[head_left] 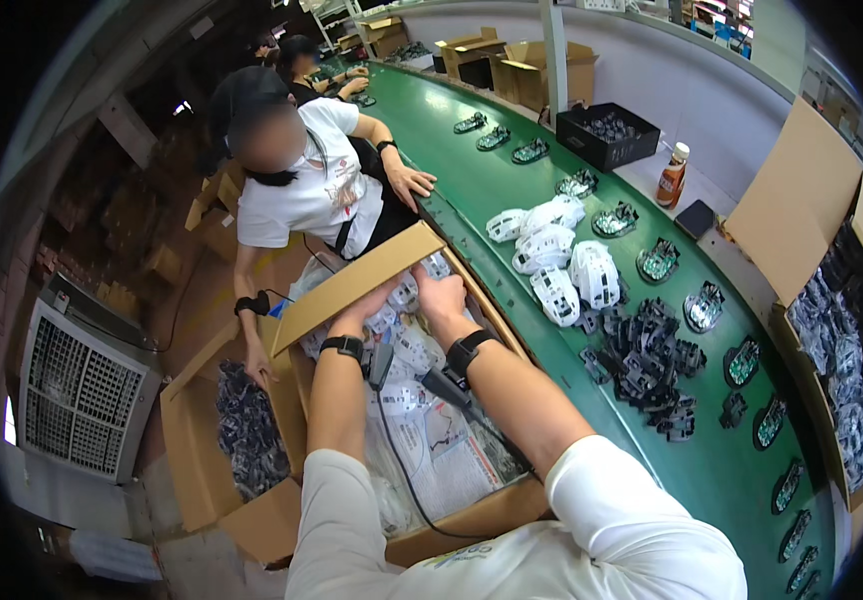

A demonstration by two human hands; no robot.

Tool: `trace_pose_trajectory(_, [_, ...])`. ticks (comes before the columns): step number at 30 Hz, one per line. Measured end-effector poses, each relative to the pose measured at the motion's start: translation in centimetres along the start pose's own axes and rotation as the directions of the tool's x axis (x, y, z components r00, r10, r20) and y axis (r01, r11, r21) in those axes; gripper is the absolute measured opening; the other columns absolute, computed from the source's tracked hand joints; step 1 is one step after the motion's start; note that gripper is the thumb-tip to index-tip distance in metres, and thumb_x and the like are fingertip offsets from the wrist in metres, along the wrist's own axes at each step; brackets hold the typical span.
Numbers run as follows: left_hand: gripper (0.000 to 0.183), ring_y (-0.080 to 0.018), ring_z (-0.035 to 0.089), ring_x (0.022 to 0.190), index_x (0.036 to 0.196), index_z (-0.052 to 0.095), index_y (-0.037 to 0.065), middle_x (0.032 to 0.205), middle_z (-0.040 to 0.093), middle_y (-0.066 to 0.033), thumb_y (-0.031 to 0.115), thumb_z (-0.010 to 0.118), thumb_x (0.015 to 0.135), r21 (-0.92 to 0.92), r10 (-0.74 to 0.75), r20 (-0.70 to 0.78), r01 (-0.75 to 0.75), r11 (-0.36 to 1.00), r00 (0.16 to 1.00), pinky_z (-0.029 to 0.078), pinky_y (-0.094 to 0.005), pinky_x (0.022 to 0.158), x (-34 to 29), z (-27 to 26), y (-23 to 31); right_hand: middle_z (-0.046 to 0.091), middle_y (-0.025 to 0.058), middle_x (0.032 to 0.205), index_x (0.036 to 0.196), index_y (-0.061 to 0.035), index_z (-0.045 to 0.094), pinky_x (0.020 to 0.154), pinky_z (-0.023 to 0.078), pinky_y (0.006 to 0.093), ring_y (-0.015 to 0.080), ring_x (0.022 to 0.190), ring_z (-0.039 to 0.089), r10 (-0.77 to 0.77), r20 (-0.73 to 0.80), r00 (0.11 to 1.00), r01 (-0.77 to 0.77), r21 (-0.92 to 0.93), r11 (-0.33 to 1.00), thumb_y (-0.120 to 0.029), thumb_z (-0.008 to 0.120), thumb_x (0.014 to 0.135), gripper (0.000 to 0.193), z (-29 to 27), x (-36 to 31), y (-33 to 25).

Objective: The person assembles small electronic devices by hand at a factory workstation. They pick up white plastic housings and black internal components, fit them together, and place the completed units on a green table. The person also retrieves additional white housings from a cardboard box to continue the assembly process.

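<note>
Both my arms reach down into an open cardboard box holding white plastic shells, plastic film and printed paper. My left hand is partly under the raised box flap, and its fingers are hidden there. Beside it, at the box's far end, my right hand is among white shells; its fingertips are out of sight, so I cannot make out what it holds. A black strap circles each of my wrists. Between my forearms lie a dark elongated object and a thin black cable.
On the green conveyor belt to the right sit white shells, a heap of black plastic parts and a row of circuit-board assemblies. A co-worker stands across the box. Another box holds dark bagged parts.
</note>
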State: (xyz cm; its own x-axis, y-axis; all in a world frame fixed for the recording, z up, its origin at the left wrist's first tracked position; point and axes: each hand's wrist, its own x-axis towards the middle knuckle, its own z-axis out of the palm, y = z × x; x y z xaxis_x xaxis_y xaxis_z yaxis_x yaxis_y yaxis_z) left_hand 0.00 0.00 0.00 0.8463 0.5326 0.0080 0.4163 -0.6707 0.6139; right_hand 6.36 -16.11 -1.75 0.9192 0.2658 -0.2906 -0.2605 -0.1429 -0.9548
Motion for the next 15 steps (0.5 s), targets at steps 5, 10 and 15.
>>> trace_pose_trajectory(5, [0.084, -0.0272, 0.049, 0.138, 0.148, 0.053, 0.01, 0.149, 0.054, -0.0158, 0.05, 0.084, 0.081, -0.216, 0.018, 0.082, 0.0, 0.976, 0.996, 0.04, -0.0418, 0.113, -2.1, -1.7, -0.8, 0.049, 0.04, 0.141, 0.134, 0.0136, 0.053, 0.112, 0.041, 0.0502, 0.0487, 0.135, 0.049, 0.125, -0.175, 0.977, -0.145, -0.108, 0.984, -0.065, 0.074, 0.079, 0.098, 2.5, -1.7, -1.8])
trace_pose_trajectory(10, [0.085, -0.0267, 0.053, 0.13, 0.142, 0.056, 0.004, 0.14, 0.058, -0.0143, 0.052, 0.086, 0.078, -0.205, 0.132, -0.064, -0.142, 0.968, 0.989, 0.043, -0.0402, 0.109, -2.0, -0.2, -0.3, 0.058, 0.0354, 0.133, 0.131, 0.0063, 0.057, 0.105, 0.048, 0.0483, 0.0474, 0.123, 0.06, 0.116, -0.093, 0.989, -0.12, -0.038, 0.992, -0.057, 0.069, 0.087, 0.078, 2.5, 0.4, -2.7])
trace_pose_trajectory(15, [0.073, -0.0282, 0.058, 0.121, 0.128, 0.06, -0.003, 0.128, 0.063, -0.0183, 0.043, 0.087, 0.078, -0.186, 0.059, -0.142, -0.085, 0.979, 0.988, 0.046, -0.0395, 0.102, -2.4, -0.2, -0.1, 0.067, 0.0328, 0.119, 0.117, 0.007, 0.064, 0.097, 0.051, 0.0498, 0.0469, 0.114, 0.066, 0.084, -0.11, 0.99, -0.08, 0.045, 0.996, -0.05, 0.066, 0.093, 0.062, 2.9, -0.3, -2.5])
